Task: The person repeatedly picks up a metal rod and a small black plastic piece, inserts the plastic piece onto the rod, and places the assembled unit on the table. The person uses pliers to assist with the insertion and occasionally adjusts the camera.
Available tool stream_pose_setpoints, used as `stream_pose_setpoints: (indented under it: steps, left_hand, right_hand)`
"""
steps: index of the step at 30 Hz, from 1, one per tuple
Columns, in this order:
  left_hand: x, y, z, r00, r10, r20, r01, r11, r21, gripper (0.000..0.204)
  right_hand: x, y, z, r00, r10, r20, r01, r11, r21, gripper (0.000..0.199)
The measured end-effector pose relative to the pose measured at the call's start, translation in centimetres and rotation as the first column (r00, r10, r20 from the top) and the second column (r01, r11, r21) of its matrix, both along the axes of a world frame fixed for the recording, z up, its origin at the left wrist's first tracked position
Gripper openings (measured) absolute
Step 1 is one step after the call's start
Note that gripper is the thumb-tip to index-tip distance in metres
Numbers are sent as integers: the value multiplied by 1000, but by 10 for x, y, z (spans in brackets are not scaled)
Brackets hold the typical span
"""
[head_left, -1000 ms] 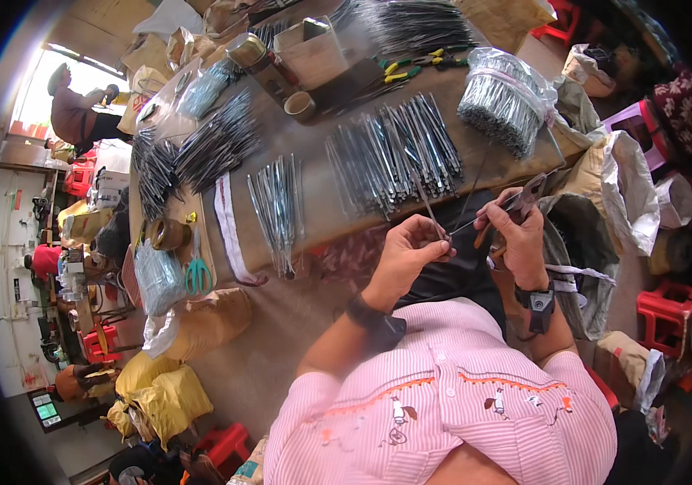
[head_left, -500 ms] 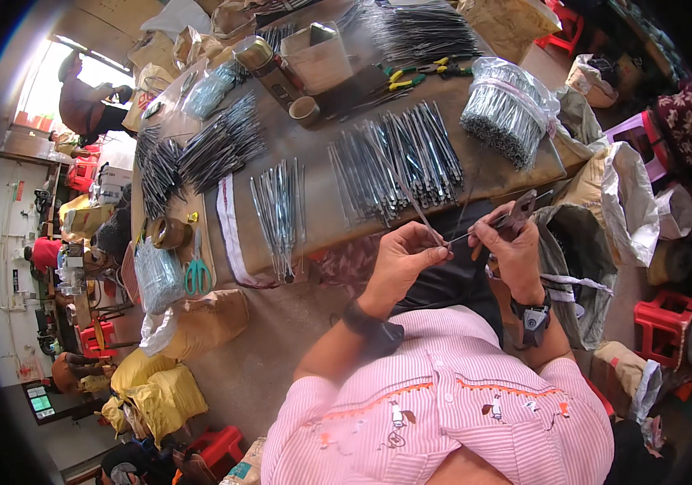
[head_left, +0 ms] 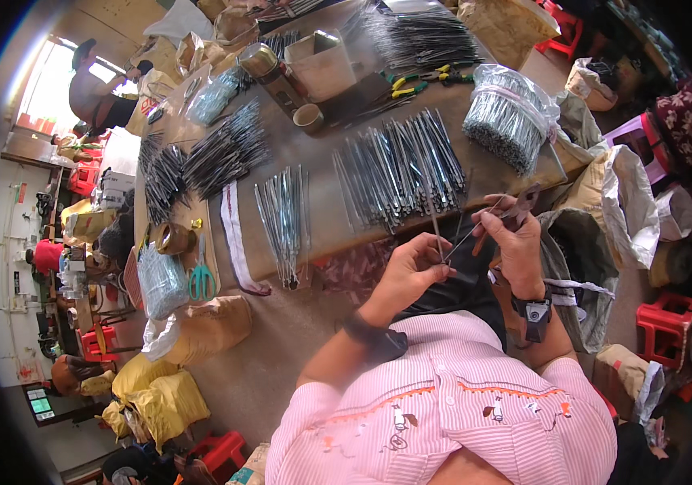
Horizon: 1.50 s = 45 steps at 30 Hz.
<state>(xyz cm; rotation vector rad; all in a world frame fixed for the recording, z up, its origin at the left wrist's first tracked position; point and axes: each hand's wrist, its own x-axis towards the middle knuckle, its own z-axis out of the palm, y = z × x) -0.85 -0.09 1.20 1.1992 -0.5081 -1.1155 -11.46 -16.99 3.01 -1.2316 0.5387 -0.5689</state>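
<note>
My left hand [head_left: 412, 271] pinches the lower end of a long thin metal strip [head_left: 433, 212] that points up toward the table edge. To its right, my right hand [head_left: 517, 246] is closed around pliers [head_left: 521, 205], their jaws pointing up past the fingers. A thin wire-like piece [head_left: 464, 240] runs between the fingertips of both hands and meets the strip's lower end; which fingers grip it is hard to tell. Just beyond my hands, a row of metal strips [head_left: 402, 170] lies on the worktable [head_left: 301, 149]. A smaller group of strips [head_left: 283, 218] is left of it.
A plastic-wrapped bundle of metal strips [head_left: 510, 117] stands at the table's right. Farther back are yellow-handled pliers [head_left: 404, 85], a plastic bin [head_left: 319, 65] and a flask [head_left: 269, 73]. Teal scissors [head_left: 201, 281] lie at the left edge. An open sack [head_left: 576, 250] stands right of me.
My right hand has turned a little and its fingers have spread, the pliers tilting with it. The strip in my left hand now stands more upright. A person at the far left has shifted.
</note>
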Motion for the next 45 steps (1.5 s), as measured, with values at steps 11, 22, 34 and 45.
stream_pose_setpoints:
  steps: [11,22,34,45]
  left_hand:
    - [0,-1,16,962,-217,-163,217,976,-21,33]
    - [-1,-8,-13,776,19,-630,-21,1000,3,15]
    - [0,-9,-2,981,191,-42,-187,977,99,24]
    - [-8,-17,1,732,250,634,-255,963,-86,21]
  right_hand:
    - [-3,1,-17,993,98,-69,-93,994,63,24]
    - [1,11,-18,994,86,-73,-87,996,-15,22]
    - [-24,-10,-50,989,41,142,-135,647,750,31]
    - [-58,5,-54,854,478,-208,-431,872,233,64]
